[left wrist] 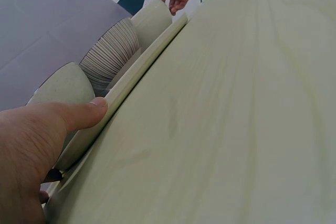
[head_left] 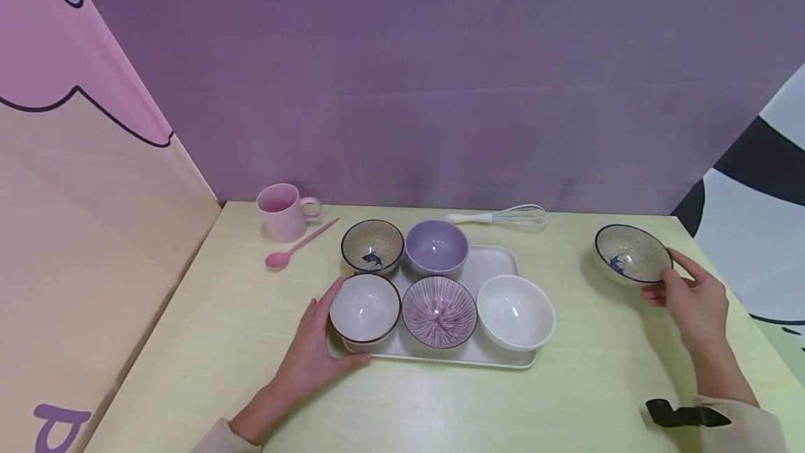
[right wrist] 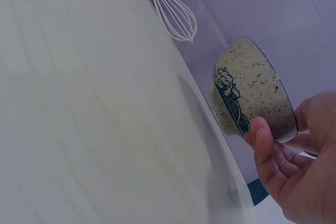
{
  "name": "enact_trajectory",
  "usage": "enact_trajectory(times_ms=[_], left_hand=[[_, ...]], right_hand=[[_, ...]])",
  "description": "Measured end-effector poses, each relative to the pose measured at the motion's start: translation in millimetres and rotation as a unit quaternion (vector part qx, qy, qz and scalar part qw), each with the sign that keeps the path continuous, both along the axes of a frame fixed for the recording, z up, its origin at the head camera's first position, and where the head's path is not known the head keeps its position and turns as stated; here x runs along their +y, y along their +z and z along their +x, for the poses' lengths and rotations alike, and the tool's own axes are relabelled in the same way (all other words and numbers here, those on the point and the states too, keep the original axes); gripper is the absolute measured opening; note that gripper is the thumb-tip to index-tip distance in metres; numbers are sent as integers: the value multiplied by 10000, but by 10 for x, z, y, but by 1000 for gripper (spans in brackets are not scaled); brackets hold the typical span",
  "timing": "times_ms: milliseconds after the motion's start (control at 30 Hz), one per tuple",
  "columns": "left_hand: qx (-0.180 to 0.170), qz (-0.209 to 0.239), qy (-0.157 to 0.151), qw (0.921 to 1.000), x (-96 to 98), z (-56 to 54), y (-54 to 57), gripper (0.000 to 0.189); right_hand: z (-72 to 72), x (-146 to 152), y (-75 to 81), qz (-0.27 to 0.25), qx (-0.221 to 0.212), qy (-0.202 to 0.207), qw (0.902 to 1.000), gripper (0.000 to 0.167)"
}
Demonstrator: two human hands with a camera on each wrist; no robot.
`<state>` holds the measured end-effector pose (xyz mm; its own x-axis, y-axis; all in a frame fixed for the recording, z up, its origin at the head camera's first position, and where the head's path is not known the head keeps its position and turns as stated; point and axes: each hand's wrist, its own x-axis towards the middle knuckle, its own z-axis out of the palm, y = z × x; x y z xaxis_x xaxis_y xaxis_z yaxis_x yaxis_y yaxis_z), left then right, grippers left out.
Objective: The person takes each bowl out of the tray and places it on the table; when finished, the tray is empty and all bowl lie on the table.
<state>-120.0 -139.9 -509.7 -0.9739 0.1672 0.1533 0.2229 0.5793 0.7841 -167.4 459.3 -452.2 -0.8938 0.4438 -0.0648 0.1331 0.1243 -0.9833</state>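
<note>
one speckled bowl (head_left: 635,252) — in right grip (head_left: 699,303)

The held bowl (right wrist: 257,88) looks like smooth, glazed ceramic. The tray (head_left: 492,261) is perhaps glossy plastic, though partly hidden. The backdrop (head_left: 440,75) resembles matt cloth.

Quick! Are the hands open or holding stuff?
Left hand: open, at the edge of the white tray.
Right hand: holding a blue-rimmed speckled bowl.

Pink mug (head_left: 277,221) stands upright, pink spoon (head_left: 308,240) just in front, white balloon whisk (head_left: 490,217) well right, purple backdrop (head_left: 440,89) behind it.
</note>
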Motion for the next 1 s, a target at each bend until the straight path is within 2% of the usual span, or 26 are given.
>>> enact_trajectory(times_ms=[367,767,1000], left_hand=[[-44,-1,19,10000,-14,7,-3,134],[-38,-12,-2,10000,-26,9,-17,134],[7,-43,-28,10000,-26,11,-16,134]], right_hand=[[45,243,-50,-671,-258,-751,9946,68],[74,404,-83,-830,-71,-1368,9871,66],[108,472,-82,-1117,-6,-1693,9792,65]])
